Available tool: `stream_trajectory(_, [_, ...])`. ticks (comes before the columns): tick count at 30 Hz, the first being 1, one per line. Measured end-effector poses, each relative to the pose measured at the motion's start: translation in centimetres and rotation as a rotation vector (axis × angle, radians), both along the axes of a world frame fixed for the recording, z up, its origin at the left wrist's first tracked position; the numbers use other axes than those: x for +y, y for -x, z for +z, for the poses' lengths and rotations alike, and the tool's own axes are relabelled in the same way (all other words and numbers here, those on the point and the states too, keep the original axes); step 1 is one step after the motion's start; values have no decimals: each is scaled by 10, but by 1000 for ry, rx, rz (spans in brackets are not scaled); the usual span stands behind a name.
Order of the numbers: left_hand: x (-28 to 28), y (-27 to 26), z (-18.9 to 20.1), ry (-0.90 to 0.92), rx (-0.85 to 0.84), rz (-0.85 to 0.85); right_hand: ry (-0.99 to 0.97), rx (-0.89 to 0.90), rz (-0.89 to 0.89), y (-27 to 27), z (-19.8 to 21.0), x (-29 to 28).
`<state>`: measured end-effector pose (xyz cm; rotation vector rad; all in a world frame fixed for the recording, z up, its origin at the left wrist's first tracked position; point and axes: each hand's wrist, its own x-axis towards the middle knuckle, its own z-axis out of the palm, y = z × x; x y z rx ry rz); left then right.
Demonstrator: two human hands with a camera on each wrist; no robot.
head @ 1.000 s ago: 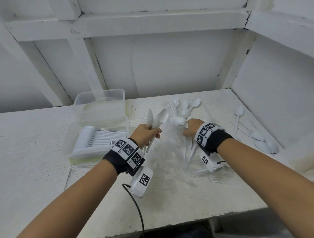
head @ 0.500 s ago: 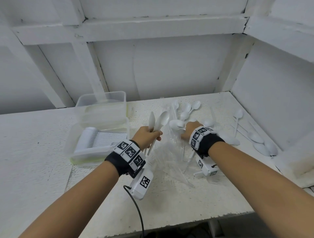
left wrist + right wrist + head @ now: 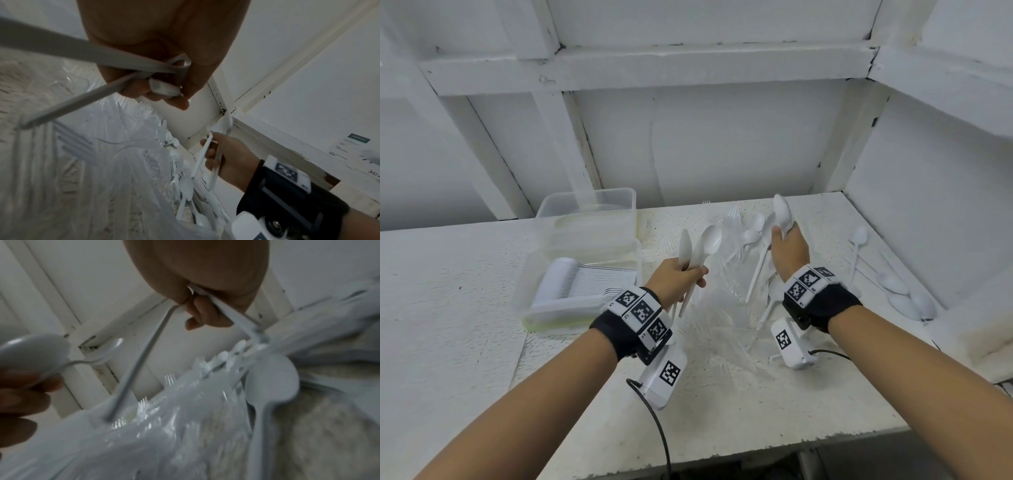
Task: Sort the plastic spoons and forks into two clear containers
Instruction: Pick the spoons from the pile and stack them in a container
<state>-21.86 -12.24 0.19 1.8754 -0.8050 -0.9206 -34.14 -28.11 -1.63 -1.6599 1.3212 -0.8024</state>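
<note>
The white table (image 3: 722,394) runs into a corner: a wall behind, a side wall on the right, and its front edge near the person, with bare surface between that edge and the clutter. At the left rear stand two clear containers, the far container (image 3: 589,209) against the wall and the near container (image 3: 571,291) in front of it, holding a neat row of stacked white spoons. A heap of clear plastic forks (image 3: 726,308) spreads across the middle of the table, tines catching light, mixed with white spoons. More loose spoons (image 3: 900,294) lie at the right, close to the side wall. The left hand (image 3: 674,279) is raised above the heap, fingers curled round the handles of two white spoons (image 3: 702,246), bowls pointing up. The right hand (image 3: 789,255) is lifted beside it, apart from the left, fingers clamped on a few white spoons (image 3: 781,214), one bowl up and the handles slanting down toward the heap.
</note>
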Motion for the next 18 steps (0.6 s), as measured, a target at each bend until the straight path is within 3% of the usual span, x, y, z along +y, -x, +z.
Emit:
stream_trajectory(3, [2,0,2,32,40,-30,21,-211,68,-3,29,12])
stream_trajectory(6, [6,-1,5,86,94,-40,-147,-406,219,-6,51,25])
stream_trajectory(10, [13,0,9,132,134,-55,-128,-291,398,-15,52,48])
stream_trajectory(13, [18,2,8,146,101,-74,-21,-209,368,-24,43,63])
stream_trajectory(18, [27,6,8,123,66,-99,-135,-247,258,-36,28,78])
